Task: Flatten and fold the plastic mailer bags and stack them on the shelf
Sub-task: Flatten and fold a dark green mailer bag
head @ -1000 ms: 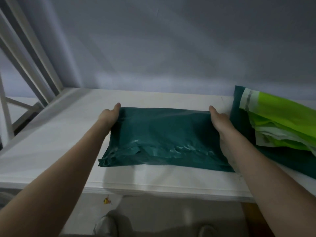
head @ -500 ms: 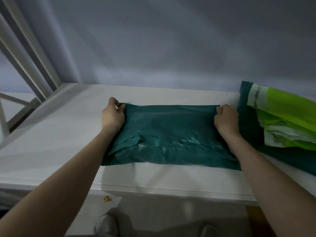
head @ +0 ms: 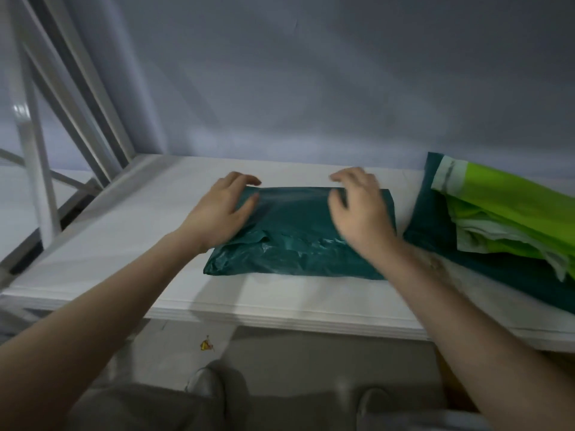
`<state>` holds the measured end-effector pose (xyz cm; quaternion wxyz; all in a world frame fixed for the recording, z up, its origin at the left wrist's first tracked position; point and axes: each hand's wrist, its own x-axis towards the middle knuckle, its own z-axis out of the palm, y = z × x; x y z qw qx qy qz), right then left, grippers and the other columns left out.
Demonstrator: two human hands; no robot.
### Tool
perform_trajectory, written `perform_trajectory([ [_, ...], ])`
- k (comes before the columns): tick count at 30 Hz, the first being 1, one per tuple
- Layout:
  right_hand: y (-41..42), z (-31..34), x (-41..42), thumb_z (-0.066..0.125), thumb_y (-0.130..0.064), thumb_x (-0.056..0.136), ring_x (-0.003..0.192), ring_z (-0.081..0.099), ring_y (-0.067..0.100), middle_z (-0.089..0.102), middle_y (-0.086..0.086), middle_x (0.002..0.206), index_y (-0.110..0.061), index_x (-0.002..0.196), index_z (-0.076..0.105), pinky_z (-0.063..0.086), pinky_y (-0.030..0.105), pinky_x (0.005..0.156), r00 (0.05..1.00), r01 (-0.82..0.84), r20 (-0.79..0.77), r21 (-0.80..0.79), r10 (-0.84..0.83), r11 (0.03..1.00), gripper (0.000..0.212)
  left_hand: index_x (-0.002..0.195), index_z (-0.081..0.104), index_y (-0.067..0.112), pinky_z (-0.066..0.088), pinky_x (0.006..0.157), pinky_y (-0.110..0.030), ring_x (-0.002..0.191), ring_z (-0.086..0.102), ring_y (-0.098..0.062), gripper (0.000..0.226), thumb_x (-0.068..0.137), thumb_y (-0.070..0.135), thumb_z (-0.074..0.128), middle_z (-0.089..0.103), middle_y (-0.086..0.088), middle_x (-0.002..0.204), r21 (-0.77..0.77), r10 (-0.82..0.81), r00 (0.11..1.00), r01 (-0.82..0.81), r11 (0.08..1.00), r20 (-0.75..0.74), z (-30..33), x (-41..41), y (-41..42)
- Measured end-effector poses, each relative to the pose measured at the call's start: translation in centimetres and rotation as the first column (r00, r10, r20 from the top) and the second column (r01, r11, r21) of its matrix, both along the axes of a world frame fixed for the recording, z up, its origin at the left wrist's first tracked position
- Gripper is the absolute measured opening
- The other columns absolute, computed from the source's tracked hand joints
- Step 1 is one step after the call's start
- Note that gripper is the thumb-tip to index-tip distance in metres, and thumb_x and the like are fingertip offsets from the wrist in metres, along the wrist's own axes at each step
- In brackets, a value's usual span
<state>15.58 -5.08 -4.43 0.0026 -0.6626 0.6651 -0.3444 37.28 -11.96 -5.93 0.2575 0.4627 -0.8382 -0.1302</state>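
A folded dark green mailer bag (head: pixel 295 234) lies flat on the white shelf (head: pixel 280 303), near its middle. My left hand (head: pixel 221 209) rests palm down on the bag's left end, fingers spread and curved. Over the bag's right end my right hand (head: pixel 357 209) sits palm down, fingers apart, slightly blurred. Neither hand grips the bag. To the right lies a pile of mailer bags: a dark green one (head: pixel 435 219) underneath and lime green ones (head: pixel 513 213) on top.
A grey wall (head: pixel 311 88) closes the back of the shelf. White metal frame bars (head: pixel 34 150) rise at the left. Below the shelf edge I see the floor, a small yellow scrap (head: pixel 206 345) and my shoes (head: pixel 205 384).
Both hands let go of the bag's far corners and moved inward, now lying open on top of it. The bag sits a little farther back on the shelf.
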Motion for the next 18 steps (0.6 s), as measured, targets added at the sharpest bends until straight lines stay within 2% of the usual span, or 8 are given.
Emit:
perform_trajectory([
  [4,3.2,-1.1,6.0,0.039,-0.021,0.09,0.115,0.049,0.026,0.057,0.008,0.124,-0.004,0.12,0.058,0.042,0.038,0.098,0.95,-0.217,-0.221,0.035,0.219,0.976,0.039,0.123,0.053,0.01,0.037,0.098,-0.035,0.112,0.049,-0.028,0.038,0.097,0.031,0.035,0.052,-0.008,0.12,-0.026,-0.001,0.998,0.003,1.0,0.064,-0.1,2.1,3.8],
  [6,4.5,-2.3,7.8,0.04,-0.023,0.087,0.119,0.05,0.023,0.057,0.006,0.128,-0.006,0.122,0.058,0.042,0.036,0.098,0.909,-0.267,-0.317,0.06,0.272,0.962,0.042,0.122,0.054,0.007,0.035,0.095,-0.033,0.105,0.05,-0.032,0.059,0.088,0.038,0.018,0.054,-0.013,0.116,0.0,-0.024,0.988,0.025,1.0,0.15,-0.4,3.0,5.3],
  [8,5.6,-3.3,8.6,0.046,-0.021,0.085,0.123,0.048,0.022,0.054,0.006,0.133,-0.007,0.125,0.056,0.04,0.038,0.101,0.87,-0.293,-0.378,0.123,0.318,0.948,0.043,0.129,0.05,0.011,0.036,0.098,-0.039,0.106,0.048,-0.034,0.071,0.077,0.038,0.01,0.051,-0.014,0.121,0.073,-0.053,0.971,0.037,0.997,0.232,-1.1,3.7,6.5],
  [10,6.3,-4.2,8.9,0.054,-0.018,0.083,0.127,0.045,0.024,0.051,0.007,0.136,-0.005,0.129,0.052,0.037,0.042,0.104,0.847,-0.286,-0.41,0.186,0.339,0.94,0.048,0.141,0.038,0.016,0.035,0.104,-0.044,0.118,0.043,-0.035,0.06,0.084,0.023,0.02,0.041,-0.012,0.137,0.151,-0.098,0.955,0.057,0.987,0.28,-2.0,4.0,7.6],
  [12,7.0,-4.6,9.0,0.061,-0.016,0.078,0.125,0.046,0.025,0.053,0.007,0.133,-0.004,0.128,0.053,0.038,0.043,0.102,0.823,-0.258,-0.462,0.215,0.331,0.942,0.052,0.149,0.018,0.015,0.029,0.111,-0.04,0.132,0.033,-0.03,0.06,0.09,0.007,0.03,0.024,-0.008,0.15,0.26,-0.163,0.923,0.072,0.963,0.348,-3.0,4.0,8.7],
  [14,7.3,-5.0,9.1,0.067,-0.015,0.071,0.118,0.052,0.024,0.059,0.005,0.123,-0.004,0.121,0.059,0.043,0.041,0.097,0.806,-0.237,-0.509,0.19,0.301,0.953,0.051,0.15,0.004,0.011,0.026,0.113,-0.037,0.138,0.026,-0.027,0.064,0.093,0.009,0.033,0.012,-0.005,0.154,0.319,-0.203,0.881,0.063,0.946,0.428,-3.7,3.8,9.5],
  [18,7.6,-6.0,9.7,0.076,-0.019,0.059,0.108,0.057,0.023,0.064,0.001,0.109,-0.008,0.11,0.066,0.047,0.041,0.088,0.763,-0.197,-0.6,0.14,0.242,0.97,0.053,0.149,-0.007,0.009,0.026,0.112,-0.035,0.139,0.027,-0.025,0.065,0.096,0.019,0.031,0.0,-0.004,0.158,0.325,-0.227,0.802,0.044,0.945,0.552,-3.8,3.3,10.3],
])
